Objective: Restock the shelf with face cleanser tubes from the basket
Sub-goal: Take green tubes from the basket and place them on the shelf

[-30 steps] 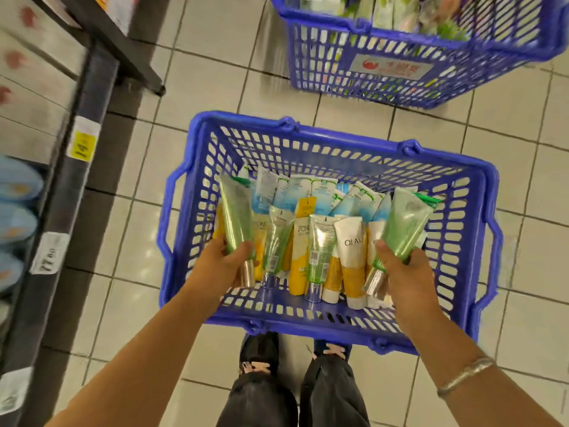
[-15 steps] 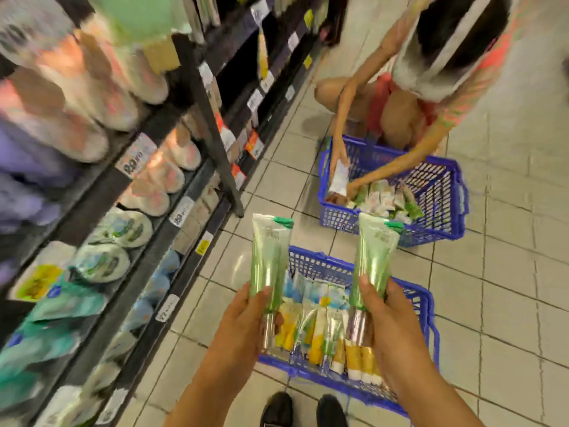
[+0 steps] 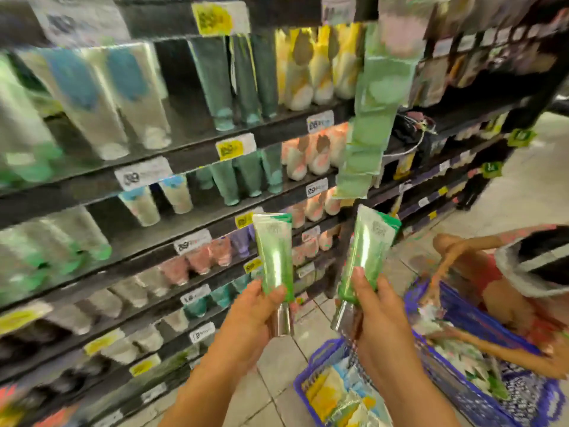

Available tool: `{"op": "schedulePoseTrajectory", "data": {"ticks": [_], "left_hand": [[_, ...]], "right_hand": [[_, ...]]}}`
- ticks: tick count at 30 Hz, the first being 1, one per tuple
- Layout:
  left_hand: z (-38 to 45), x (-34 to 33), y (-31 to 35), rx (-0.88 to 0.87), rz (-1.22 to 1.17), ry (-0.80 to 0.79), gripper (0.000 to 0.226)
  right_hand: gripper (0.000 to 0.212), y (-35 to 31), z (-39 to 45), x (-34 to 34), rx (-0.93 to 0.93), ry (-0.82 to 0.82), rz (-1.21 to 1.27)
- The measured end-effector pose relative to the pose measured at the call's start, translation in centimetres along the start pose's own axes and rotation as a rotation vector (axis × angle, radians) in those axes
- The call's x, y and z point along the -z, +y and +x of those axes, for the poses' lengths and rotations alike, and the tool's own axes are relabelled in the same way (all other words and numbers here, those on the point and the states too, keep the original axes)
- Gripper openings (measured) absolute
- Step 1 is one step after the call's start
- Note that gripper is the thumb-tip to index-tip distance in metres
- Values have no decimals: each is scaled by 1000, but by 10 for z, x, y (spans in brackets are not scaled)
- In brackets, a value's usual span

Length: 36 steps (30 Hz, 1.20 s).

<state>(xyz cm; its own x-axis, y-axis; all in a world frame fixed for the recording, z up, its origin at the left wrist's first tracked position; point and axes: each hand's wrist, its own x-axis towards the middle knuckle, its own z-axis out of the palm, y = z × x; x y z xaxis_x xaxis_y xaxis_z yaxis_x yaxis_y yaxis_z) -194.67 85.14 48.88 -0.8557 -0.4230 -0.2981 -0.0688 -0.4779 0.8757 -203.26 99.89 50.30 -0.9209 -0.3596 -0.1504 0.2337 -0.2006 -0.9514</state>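
Hands both raised before shelf [image 3: 197, 238]. Your left hand [image 3: 253, 315] grips green tube [image 3: 274, 254], silver cap down. Your right hand [image 3: 377, 312] grips second green tube [image 3: 366, 251], tilted right, cap down. Blue basket [image 3: 320, 362] with more tubes on floor, near right. Second blue basket [image 3: 480, 331] further right, another person [image 3: 523, 272] reaching into it. Shelf blurred.

Two green tubes [image 3: 275, 254] [image 3: 366, 254], two hands [image 3: 252, 315] [image 3: 380, 315], two blue baskets [image 3: 311, 369] [image 3: 468, 322].

glossy green plastic tubes [image 3: 274, 254] with shiny metallic caps [image 3: 281, 318]; perforated blue plastic basket [image 3: 311, 369].
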Motion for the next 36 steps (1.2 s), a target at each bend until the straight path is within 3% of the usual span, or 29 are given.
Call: {"op": "schedulePoseTrajectory", "data": {"ticks": [5,10,12,17,20,30,36], "left_hand": [[-87,38,52,-195,-58,177,42],[-168,82,98,-362,-80,346,44],[-197,98,116,-424,-83,399,48],[-258,140,154,-528,-76,447,51],[-289,168,180,-575,-41,445,56],[-346,264,283,-685,163,299,57],[-331,277,353,-729,252,235,58]], "right_hand": [[50,-24,-41,-74,11,-283,-1],[28,-41,-85,-148,24,-504,7],[29,-51,-103,-176,41,-587,15],[48,-73,-145,-241,99,-769,41],[44,-83,-170,-281,165,-851,23],[57,-109,-221,-406,269,-800,143],[46,-145,-207,-440,351,-764,180]]}}
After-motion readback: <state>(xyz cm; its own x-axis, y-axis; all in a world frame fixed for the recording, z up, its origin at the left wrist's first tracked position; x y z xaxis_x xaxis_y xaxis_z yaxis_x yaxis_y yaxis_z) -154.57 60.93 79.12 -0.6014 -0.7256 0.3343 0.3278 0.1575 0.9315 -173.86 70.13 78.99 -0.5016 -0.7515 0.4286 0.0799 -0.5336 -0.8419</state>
